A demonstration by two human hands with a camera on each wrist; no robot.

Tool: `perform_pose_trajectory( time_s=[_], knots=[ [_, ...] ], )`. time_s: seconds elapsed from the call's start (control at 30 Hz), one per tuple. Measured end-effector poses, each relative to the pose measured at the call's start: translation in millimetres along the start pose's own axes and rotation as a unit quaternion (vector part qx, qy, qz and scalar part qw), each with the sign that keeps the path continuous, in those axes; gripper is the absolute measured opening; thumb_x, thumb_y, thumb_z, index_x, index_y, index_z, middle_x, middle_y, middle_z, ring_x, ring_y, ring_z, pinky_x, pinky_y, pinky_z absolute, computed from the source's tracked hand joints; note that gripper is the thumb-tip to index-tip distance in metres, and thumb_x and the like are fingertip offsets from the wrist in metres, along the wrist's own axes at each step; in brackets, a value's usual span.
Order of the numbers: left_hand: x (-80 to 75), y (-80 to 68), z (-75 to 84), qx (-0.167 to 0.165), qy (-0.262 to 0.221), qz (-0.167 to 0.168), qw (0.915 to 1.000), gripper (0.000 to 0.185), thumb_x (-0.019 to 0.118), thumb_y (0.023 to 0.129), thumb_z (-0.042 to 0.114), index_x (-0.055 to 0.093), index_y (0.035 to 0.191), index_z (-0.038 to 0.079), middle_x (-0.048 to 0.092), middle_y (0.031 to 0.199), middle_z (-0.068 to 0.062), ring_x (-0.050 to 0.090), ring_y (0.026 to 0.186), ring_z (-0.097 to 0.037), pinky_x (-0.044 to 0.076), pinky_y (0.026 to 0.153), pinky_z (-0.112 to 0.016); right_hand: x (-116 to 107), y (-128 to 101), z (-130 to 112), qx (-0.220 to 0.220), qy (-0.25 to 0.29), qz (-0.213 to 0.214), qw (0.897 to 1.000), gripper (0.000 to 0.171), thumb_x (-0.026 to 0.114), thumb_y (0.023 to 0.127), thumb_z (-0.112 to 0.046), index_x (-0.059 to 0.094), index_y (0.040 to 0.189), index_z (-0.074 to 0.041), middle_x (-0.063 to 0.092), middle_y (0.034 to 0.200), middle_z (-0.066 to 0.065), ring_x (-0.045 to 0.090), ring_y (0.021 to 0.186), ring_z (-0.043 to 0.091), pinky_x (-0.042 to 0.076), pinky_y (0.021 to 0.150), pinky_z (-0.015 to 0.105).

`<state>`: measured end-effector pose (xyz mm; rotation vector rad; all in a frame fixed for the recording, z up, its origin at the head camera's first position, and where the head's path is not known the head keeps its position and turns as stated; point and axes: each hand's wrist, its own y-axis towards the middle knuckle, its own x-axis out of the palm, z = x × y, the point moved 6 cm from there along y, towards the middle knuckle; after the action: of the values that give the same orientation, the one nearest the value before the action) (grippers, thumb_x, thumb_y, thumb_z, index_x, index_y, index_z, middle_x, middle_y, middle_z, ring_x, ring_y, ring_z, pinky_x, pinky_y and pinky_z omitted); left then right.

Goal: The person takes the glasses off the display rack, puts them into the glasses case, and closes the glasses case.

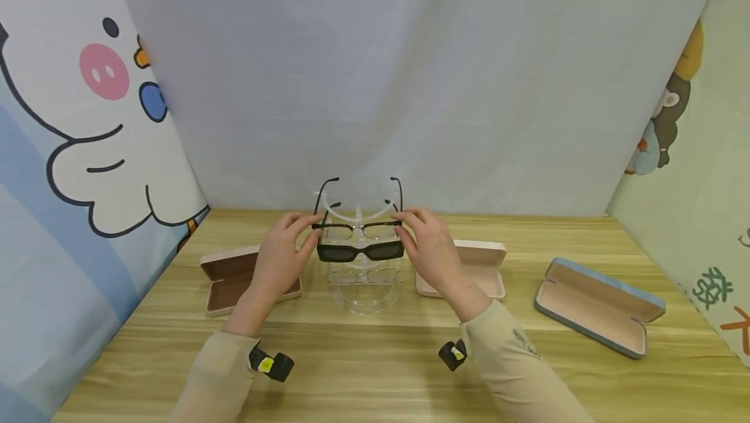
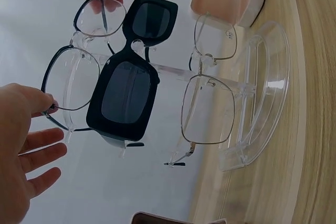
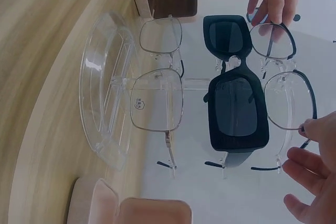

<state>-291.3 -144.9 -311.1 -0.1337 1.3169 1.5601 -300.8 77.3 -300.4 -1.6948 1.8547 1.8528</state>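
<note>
Left hand (image 1: 280, 260) and right hand (image 1: 430, 250) pinching black-rimmed glasses' (image 1: 359, 228) hinges.

**Soft, even light over a wooden desk**

Diffuse overhead light leaves only faint shadows on the desk (image 1: 375, 371). The head view bends at its edges. Both wrist views look dimmer; glare glints off the clear plastic stand (image 3: 105, 93), and near fingers (image 2: 37, 153) blur slightly.

Beige long sleeves, black wrist-worn cameras with yellow stickers, bare fingers.
</note>
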Motion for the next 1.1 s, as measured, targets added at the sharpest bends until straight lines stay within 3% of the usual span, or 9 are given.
perform_pose_trajectory(
  time_s=[0.47, 0.8, 1.1],
  knots=[
    [-1.1, 5.6, 5.4, 0.012, -0.001, 0.003, 0.9999, 0.019, 0.060, 0.088, 0.018, 0.065, 0.105, 0.010, 0.059, 0.114, -0.010, 0.053, 0.108, -0.028, 0.043, 0.092, -0.043, -9, 2, -6, -0.011, -0.006, 0.018, 1.000, 0.018, 0.062, 0.085, -0.007, 0.066, 0.103, -0.006, 0.064, 0.101, 0.008, 0.058, 0.096, 0.026, 0.043, 0.089, 0.041],
    [-9.3, 8.0, 21.9, 0.030, -0.027, 0.039, 0.9984, 0.019, 0.062, 0.086, 0.013, 0.065, 0.105, 0.011, 0.060, 0.113, -0.009, 0.053, 0.107, -0.027, 0.042, 0.091, -0.043, -26, 0, -7, 0.006, 0.007, 0.031, 0.999, 0.023, 0.062, 0.085, -0.008, 0.065, 0.108, -0.005, 0.064, 0.105, 0.009, 0.056, 0.101, 0.026, 0.041, 0.092, 0.039],
    [-8.1, 7.9, 37.5, 0.047, -0.049, 0.053, 0.9963, 0.019, 0.063, 0.085, 0.011, 0.066, 0.103, 0.009, 0.060, 0.112, -0.011, 0.054, 0.106, -0.027, 0.044, 0.090, -0.042, -45, -9, -5, 0.004, 0.045, 0.063, 0.997, 0.020, 0.064, 0.083, -0.006, 0.065, 0.103, -0.003, 0.063, 0.104, 0.011, 0.056, 0.100, 0.027, 0.042, 0.090, 0.041]
  ],
)
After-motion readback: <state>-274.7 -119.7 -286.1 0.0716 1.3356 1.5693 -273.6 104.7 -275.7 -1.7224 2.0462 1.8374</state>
